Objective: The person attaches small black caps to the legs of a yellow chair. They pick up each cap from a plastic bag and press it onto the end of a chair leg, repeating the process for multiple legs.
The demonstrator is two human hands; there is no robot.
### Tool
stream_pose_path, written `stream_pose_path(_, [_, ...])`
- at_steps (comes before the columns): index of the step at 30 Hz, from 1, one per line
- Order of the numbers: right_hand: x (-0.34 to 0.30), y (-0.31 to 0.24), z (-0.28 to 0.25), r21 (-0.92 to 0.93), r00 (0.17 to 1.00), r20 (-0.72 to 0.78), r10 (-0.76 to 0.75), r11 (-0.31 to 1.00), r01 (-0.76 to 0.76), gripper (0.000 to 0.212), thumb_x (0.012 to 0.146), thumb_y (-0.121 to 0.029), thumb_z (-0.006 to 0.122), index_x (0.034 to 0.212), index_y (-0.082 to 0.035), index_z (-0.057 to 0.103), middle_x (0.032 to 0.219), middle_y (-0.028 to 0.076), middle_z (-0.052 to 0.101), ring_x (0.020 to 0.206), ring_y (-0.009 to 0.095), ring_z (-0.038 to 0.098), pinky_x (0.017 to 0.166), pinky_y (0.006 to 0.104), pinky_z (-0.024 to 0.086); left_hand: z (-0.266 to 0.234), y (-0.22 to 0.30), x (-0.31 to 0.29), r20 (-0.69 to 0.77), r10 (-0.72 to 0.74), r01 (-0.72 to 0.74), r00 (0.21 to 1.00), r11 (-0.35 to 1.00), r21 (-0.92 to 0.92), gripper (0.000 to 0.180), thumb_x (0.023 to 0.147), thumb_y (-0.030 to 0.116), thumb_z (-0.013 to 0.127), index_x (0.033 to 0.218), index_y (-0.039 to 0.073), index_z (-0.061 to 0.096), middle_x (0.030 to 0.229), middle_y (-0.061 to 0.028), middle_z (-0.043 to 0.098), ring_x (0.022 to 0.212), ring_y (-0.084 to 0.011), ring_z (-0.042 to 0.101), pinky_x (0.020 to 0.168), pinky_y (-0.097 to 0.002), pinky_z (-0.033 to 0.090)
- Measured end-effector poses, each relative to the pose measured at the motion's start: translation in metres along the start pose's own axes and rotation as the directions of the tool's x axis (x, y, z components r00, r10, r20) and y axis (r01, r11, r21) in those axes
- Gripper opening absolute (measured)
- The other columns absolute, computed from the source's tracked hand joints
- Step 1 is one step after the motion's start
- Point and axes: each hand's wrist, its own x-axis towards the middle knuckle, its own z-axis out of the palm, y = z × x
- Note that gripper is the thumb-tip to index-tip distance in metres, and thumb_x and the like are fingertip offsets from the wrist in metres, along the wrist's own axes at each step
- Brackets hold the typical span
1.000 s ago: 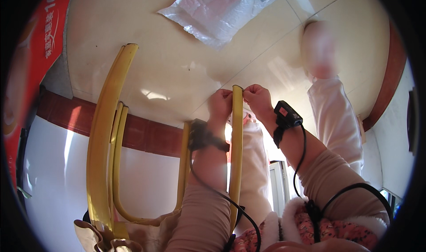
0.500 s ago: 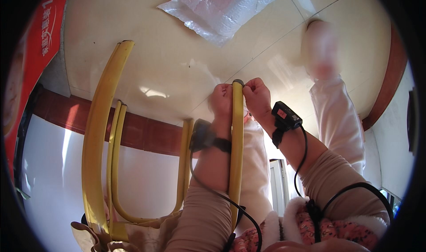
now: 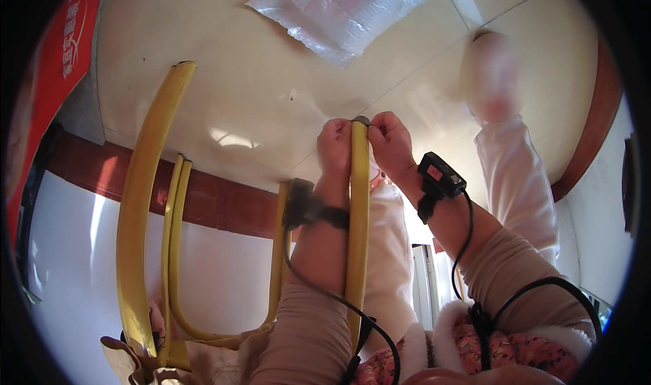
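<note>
A yellow chair frame (image 3: 135, 249) lies tipped over, its legs pointing away from me. At the end of its right-hand leg (image 3: 359, 215) sits a small dark grey cap (image 3: 361, 120). My left hand (image 3: 334, 146) is closed against the left side of that tip, fingers curled in, with the fingertips partly hidden. On the other side, my right hand (image 3: 391, 144) pinches the cap's edge between thumb and finger. My left forearm runs beside the leg, inside the frame. A black device is strapped to each wrist.
A silvery plastic parcel (image 3: 339, 19) lies on the tiled floor ahead. At the left stands a red printed box (image 3: 57, 66). Tan fabric (image 3: 210, 361) hangs on the chair near me. My legs in pale trousers (image 3: 519, 181) stretch out to the right. A cable (image 3: 563, 285) loops over my right sleeve.
The chair frame and both hands have shifted slightly to the left, my hands also a little farther away. Both hands stay at the leg's tip.
</note>
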Motion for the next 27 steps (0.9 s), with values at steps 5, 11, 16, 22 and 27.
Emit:
stream_pose_path(5, [0.006, -0.01, 0.002, -0.012, 0.998, 0.046, -0.039, 0.999, 0.039, 0.007, 0.085, -0.01, 0.056, 0.087, -0.004, 0.055, 0.072, 0.006, 0.057, 0.061, 0.014, 0.053, 0.058, 0.0296, 0.046, -0.005, 0.005, 0.01, -0.038, 0.007, -0.009, 0.999, 0.999, -0.054, 0.021, 0.085, 0.018, 0.062, 0.09, -0.002, 0.065, 0.081, -0.0134, 0.068, 0.072, -0.0191, 0.065, 0.068, -0.0306, 0.051])
stream_pose_path(11, [0.007, -0.028, 0.008, -0.111, 0.999, 0.049, 0.02, 0.994, -0.014, 0.006, 0.086, -0.009, 0.056, 0.088, -0.004, 0.055, 0.071, 0.004, 0.056, 0.063, 0.011, 0.051, 0.058, 0.0269, 0.045, -0.011, 0.015, 0.018, -0.099, 0.083, -0.072, 0.992, 0.991, 0.11, 0.022, 0.084, 0.02, 0.061, 0.09, -0.001, 0.065, 0.081, -0.0134, 0.068, 0.073, -0.0215, 0.066, 0.07, -0.0321, 0.05])
stream_pose_path(16, [0.007, -0.026, 0.013, -0.13, 0.998, 0.025, -0.05, 0.99, 0.053, 0.006, 0.088, -0.009, 0.056, 0.09, -0.003, 0.054, 0.07, 0.003, 0.056, 0.063, 0.009, 0.051, 0.059, 0.0257, 0.044, -0.017, 0.024, 0.015, -0.1, 0.176, -0.157, 0.979, 0.972, 0.174, 0.023, 0.085, 0.021, 0.06, 0.092, 0.0, 0.064, 0.084, -0.0133, 0.068, 0.077, -0.023, 0.066, 0.072, -0.0322, 0.05])
stream_pose_path(22, [0.003, -0.016, 0.019, -0.208, 0.965, -0.067, -0.253, 0.95, 0.234, 0.008, 0.086, -0.01, 0.056, 0.087, -0.005, 0.051, 0.078, 0.016, 0.059, 0.072, 0.037, 0.057, 0.063, 0.0444, 0.047, -0.015, 0.023, 0.004, -0.12, 0.336, -0.326, 0.934, 0.94, 0.099, 0.017, 0.088, 0.016, 0.062, 0.096, 0.001, 0.062, 0.079, -0.0045, 0.065, 0.069, -0.0102, 0.059, 0.066, -0.0244, 0.048])
stream_pose_path(27, [-0.004, -0.01, 0.014, -0.237, 0.929, -0.055, -0.367, 0.908, 0.344, 0.008, 0.085, -0.006, 0.057, 0.087, -0.004, 0.05, 0.078, 0.016, 0.059, 0.073, 0.039, 0.056, 0.063, 0.0458, 0.046, -0.012, 0.01, -0.005, -0.152, 0.477, -0.451, 0.866, 0.875, 0.174, 0.009, 0.089, 0.012, 0.061, 0.092, 0.003, 0.059, 0.075, -0.0043, 0.062, 0.066, -0.0104, 0.056, 0.062, -0.0257, 0.047])
